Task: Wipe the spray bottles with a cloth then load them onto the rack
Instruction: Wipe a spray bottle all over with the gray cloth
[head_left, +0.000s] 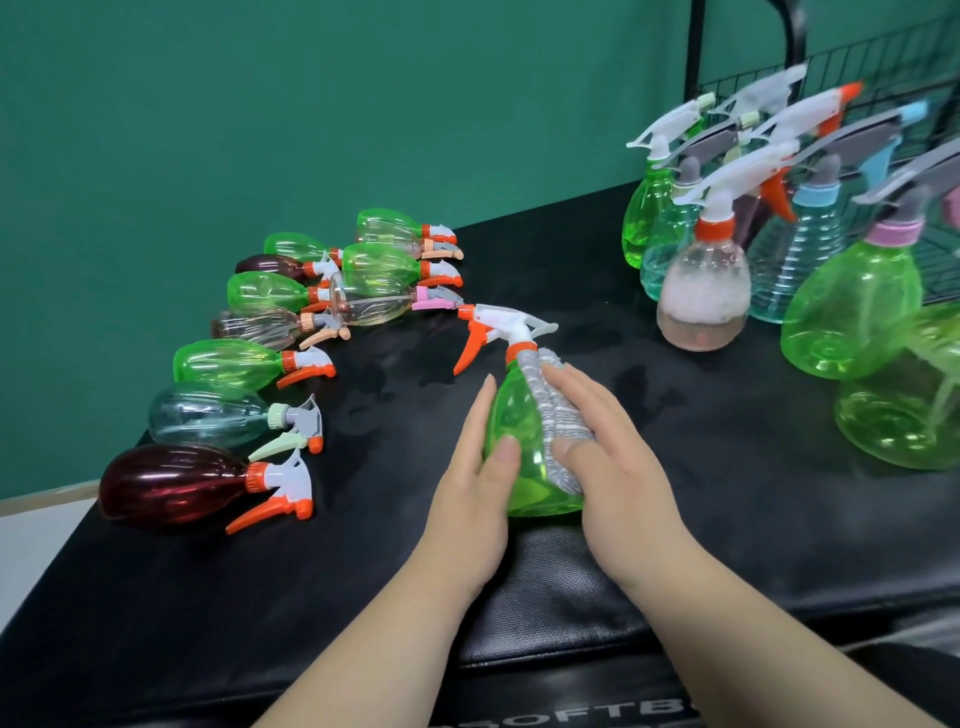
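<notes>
Left hand (475, 467) grips translucent green bulbous bottle (519, 431); right hand (618, 467) clamps ribbed grey cloth (551, 410) against it.

Both bare forearms reach in from the bottom edge, converging toward the middle. Left hand (467, 483) cups the left side of the green bottle (519, 421), fingers extended along it and thumb laid across the front. Right hand (618, 467) lies palm-down over the cloth (550, 405), fingers draped on it and thumb pressing at its lower edge.
</notes>
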